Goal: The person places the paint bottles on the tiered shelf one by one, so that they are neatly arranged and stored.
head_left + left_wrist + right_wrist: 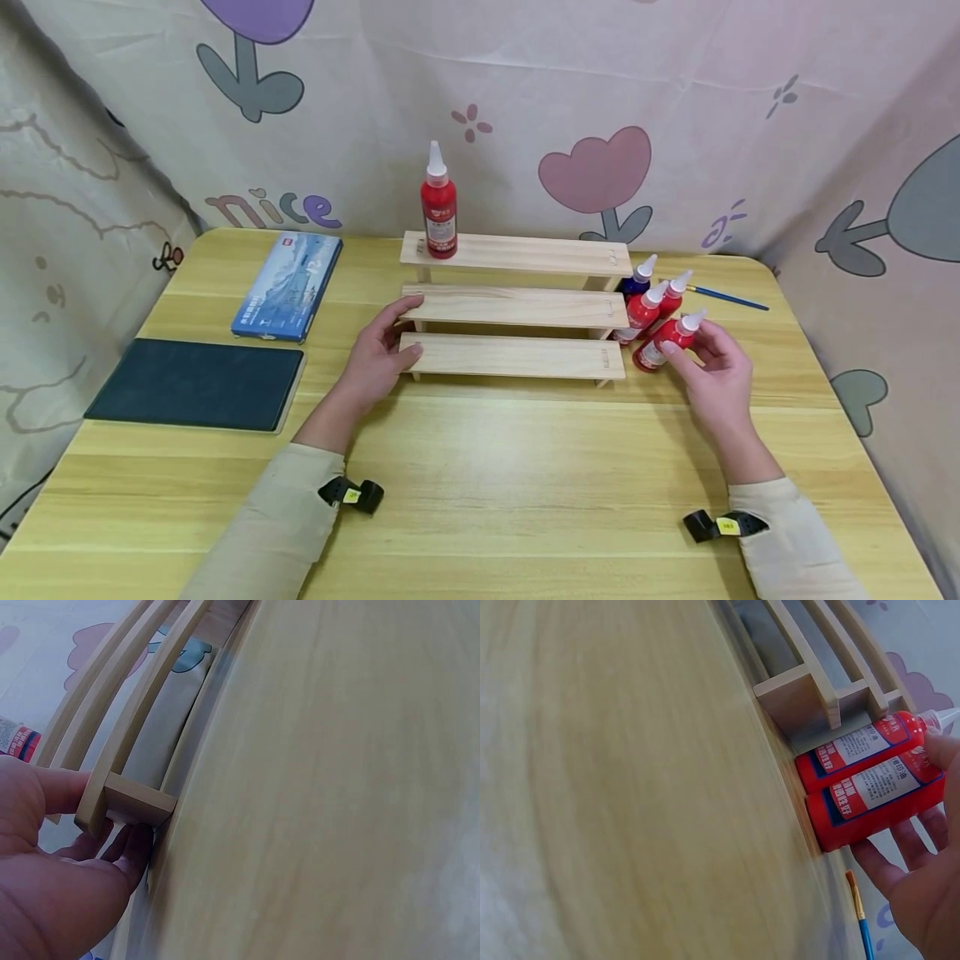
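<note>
A three-step wooden rack (517,357) stands on the table. My left hand (375,354) grips its left end, thumb on the lowest board and fingers around the end support (139,799). At the rack's right side my right hand (716,367) holds a red ink bottle (667,340) with a white pointed cap, thumb in front and fingers behind. Beside it stand another red bottle (637,315), a further red one (672,298) and a dark blue bottle (633,286). One red bottle (439,212) stands upright on the top board's left end.
A blue flat box (287,285) and a dark green notebook (197,385) lie on the left of the table. Behind the bottles is a blue-handled paintbrush (731,298). Printed cloth (375,117) hangs along the table's back and sides.
</note>
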`<state>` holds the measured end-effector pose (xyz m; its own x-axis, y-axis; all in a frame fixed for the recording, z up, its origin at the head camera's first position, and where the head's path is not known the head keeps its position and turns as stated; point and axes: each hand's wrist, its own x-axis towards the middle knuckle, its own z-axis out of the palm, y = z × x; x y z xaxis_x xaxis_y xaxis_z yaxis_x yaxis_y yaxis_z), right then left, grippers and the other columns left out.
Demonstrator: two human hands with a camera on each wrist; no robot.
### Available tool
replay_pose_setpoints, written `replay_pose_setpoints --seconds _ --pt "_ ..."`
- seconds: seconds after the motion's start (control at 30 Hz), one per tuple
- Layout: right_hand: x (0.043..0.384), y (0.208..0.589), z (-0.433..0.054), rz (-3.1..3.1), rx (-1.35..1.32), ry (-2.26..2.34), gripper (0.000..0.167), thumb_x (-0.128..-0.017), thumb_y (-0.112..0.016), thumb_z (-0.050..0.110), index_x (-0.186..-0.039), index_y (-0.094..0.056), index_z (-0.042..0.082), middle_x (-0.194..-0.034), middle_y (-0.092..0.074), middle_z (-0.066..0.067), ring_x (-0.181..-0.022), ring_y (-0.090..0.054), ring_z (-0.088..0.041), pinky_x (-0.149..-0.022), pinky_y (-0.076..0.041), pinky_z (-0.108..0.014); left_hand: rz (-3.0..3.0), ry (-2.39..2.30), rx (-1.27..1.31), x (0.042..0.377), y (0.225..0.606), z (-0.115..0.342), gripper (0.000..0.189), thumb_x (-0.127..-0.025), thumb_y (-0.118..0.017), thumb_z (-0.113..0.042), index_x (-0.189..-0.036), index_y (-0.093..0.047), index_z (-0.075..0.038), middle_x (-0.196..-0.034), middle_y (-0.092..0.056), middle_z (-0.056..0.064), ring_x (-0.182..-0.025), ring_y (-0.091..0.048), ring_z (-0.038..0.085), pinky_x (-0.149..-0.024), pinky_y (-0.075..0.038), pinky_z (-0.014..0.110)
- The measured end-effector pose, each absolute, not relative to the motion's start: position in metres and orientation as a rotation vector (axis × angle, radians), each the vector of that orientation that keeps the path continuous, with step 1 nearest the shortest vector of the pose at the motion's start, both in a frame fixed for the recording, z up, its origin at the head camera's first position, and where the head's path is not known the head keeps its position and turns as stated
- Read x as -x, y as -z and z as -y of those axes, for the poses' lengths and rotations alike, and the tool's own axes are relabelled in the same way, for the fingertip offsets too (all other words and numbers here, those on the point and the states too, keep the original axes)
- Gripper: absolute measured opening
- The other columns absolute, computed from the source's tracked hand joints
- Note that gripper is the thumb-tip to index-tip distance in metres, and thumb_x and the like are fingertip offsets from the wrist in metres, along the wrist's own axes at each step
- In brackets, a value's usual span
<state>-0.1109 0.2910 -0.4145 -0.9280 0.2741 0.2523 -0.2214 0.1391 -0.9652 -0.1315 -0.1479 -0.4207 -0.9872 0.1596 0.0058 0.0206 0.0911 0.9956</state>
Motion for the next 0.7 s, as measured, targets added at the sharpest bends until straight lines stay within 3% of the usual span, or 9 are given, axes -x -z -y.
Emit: replay_pose_setpoints --seconds 0.7 --pt "0.1048 0.4127 -0.2919 1.992 0.012 -1.839 0.039 -0.084 -0.069 -0.017 -0.121 -0.065 -0.008 -0.110 -0.067 -0.009 -0.098 -0.062 -0.020 -0.087 -0.050 -0.021 -2.237 -2.037 -0.149 0.1307 0.4189 0.1468 0.066 -0.094 -0.057 0.014 -0.148 -0.049 -0.022 -0.152 -0.039 0.002 -0.131 -0.043 0.028 -0.110 -0.034 0.043"
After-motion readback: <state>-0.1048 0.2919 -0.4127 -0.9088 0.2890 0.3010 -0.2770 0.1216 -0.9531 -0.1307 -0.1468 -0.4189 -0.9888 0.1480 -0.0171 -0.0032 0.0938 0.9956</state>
